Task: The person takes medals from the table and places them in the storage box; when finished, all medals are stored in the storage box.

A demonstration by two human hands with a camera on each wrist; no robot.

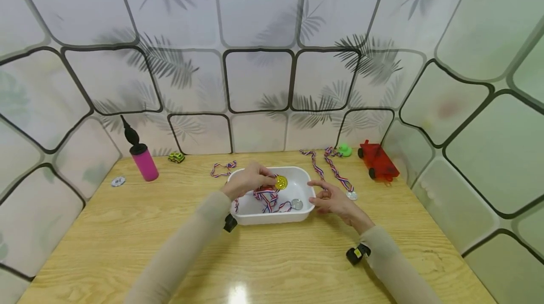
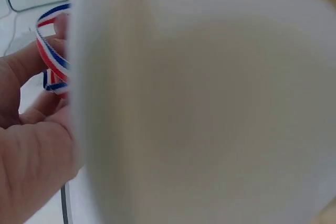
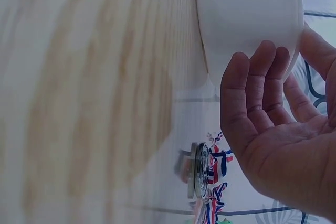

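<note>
A white tray stands mid-table, with tangled red, white and blue ribbons and a silver medal inside. Above it, my left hand pinches a striped medal ribbon; a gold medal hangs by its fingertips. The tray wall hides part of this hand in the left wrist view. At the tray's right end, my right hand touches the rim with spread, loosely bent fingers. In the right wrist view, its fingertips rest against the tray's outer wall.
Right of the tray lie a silver medal on a ribbon and another ribbon, near a green duck and a red toy cart. Leftward are a loose ribbon, toy car, pink pump and round token.
</note>
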